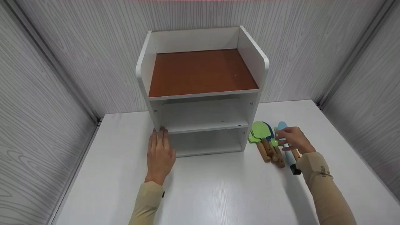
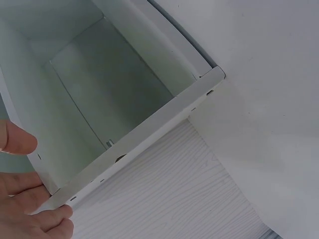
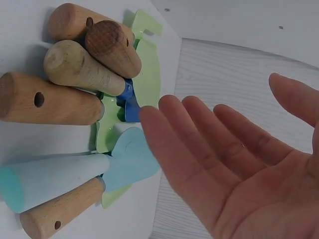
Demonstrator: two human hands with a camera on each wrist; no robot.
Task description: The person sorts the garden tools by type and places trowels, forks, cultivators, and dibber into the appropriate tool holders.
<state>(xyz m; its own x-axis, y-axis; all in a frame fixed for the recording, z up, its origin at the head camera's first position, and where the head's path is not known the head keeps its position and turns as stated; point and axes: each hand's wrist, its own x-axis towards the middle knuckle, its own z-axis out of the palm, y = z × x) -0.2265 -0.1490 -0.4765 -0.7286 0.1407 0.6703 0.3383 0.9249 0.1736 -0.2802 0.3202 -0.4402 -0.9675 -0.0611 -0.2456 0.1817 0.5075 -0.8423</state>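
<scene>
Left hand (image 1: 160, 156) rests straight-fingered on shelf (image 1: 203, 75); right hand (image 1: 295, 139), loose and empty, hovers by tools (image 1: 268, 147): likely reaching, next needing a handle (image 3: 65, 102) grip.

The back wall (image 1: 93, 62) goes across the top of the frame. It is pale gray, with thin wavy lines like wood. Another wall (image 1: 28, 109) stands on the left side and one more (image 1: 368, 125) on the right, with the same kind of lines. A dark gray strip (image 1: 53, 59) runs down the upper left corner, and another strip (image 1: 355, 50) runs down the upper right one. The white worktop (image 1: 212, 193) fills the lower middle. It is a bit shiny, with a soft bright patch and pale shadows near the bottom.
</scene>
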